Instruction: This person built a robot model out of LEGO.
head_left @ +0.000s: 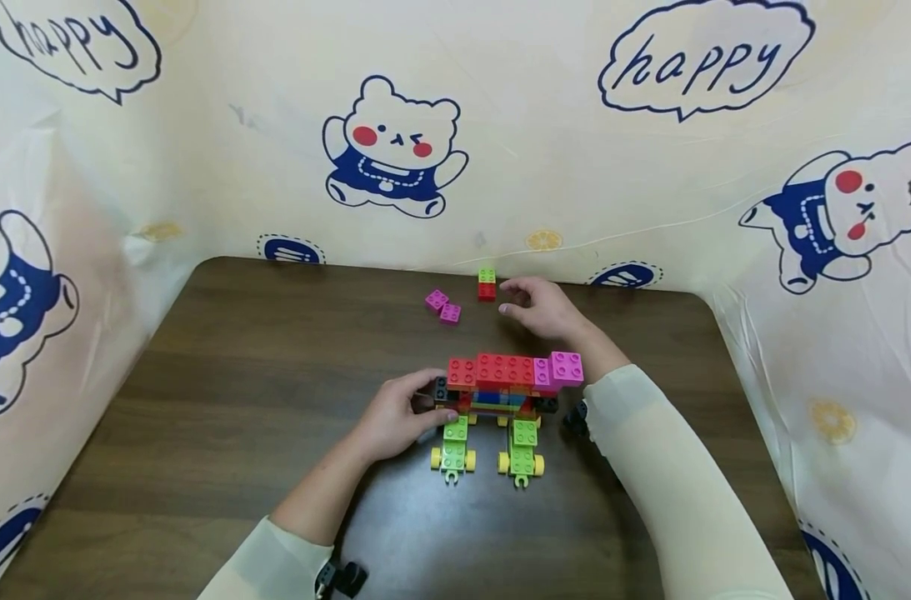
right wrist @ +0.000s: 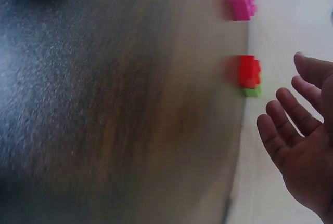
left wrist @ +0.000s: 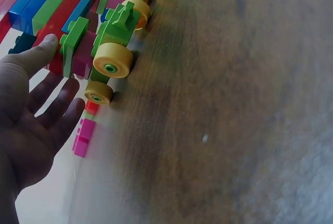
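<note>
A toy vehicle of building bricks (head_left: 503, 371) stands on the table, with red and pink bricks on top and green wheeled bases with yellow wheels (left wrist: 113, 60) in front. My left hand (head_left: 398, 417) holds its left end, the thumb in front near a green brick and the fingers reaching behind. In the left wrist view the thumb lies against a red brick. My right hand (head_left: 541, 308) reaches past the vehicle, fingers spread and holding nothing. Just left of its fingertips stand a red brick (head_left: 487, 292) and a green brick (head_left: 487, 275), end to end.
Two loose pink bricks (head_left: 437, 300) lie left of the red and green pair, near the back of the brown wooden table (head_left: 237, 400). A pale printed sheet (head_left: 530, 167) with bear drawings rises behind the table and along both sides.
</note>
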Action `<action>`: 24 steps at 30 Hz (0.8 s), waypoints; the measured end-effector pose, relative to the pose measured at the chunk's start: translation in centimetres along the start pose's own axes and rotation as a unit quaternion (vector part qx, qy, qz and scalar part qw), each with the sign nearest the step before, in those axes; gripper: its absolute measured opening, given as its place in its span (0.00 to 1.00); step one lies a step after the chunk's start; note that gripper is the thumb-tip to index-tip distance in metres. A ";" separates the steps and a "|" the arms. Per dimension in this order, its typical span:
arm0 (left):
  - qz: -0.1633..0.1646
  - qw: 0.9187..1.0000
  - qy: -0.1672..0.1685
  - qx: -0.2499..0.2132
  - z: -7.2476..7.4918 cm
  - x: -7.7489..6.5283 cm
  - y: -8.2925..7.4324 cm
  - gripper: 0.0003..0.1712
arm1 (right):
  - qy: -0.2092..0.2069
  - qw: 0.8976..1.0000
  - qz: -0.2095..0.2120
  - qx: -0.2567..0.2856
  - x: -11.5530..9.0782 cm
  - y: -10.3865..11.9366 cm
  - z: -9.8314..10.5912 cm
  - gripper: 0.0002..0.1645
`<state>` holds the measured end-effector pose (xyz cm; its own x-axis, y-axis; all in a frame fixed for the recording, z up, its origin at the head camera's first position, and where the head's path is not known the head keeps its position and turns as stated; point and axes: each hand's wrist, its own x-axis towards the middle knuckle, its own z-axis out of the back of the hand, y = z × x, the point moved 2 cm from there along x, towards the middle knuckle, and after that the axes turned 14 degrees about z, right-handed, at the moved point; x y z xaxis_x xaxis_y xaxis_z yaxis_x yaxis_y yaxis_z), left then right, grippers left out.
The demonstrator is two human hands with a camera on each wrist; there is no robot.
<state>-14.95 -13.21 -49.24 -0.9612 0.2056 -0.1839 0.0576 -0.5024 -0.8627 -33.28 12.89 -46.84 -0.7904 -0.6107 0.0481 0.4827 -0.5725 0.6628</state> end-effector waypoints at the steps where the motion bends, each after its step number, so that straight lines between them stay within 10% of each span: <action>1: 0.002 1.000 0.001 0.001 0.0 0.0 0.0 0.27 | 0.007 1.000 -0.001 -0.008 0.2 -0.3 -0.3 0.29; 14: -0.006 1.000 0.006 0.004 -0.5 -0.1 -0.3 0.28 | 0.052 0.995 -0.013 -0.088 1.5 -1.3 -2.0 0.39; 24: -0.009 1.000 -0.002 0.008 0.0 -0.1 -0.1 0.28 | 0.039 0.995 0.016 -0.091 2.1 -1.0 -2.4 0.21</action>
<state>-14.87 -13.22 -49.10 -0.9631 0.2113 -0.1669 0.0363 -0.5122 -0.8581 -34.50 10.89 -49.20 -0.7455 -0.6665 0.0032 0.5728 -0.6381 0.5145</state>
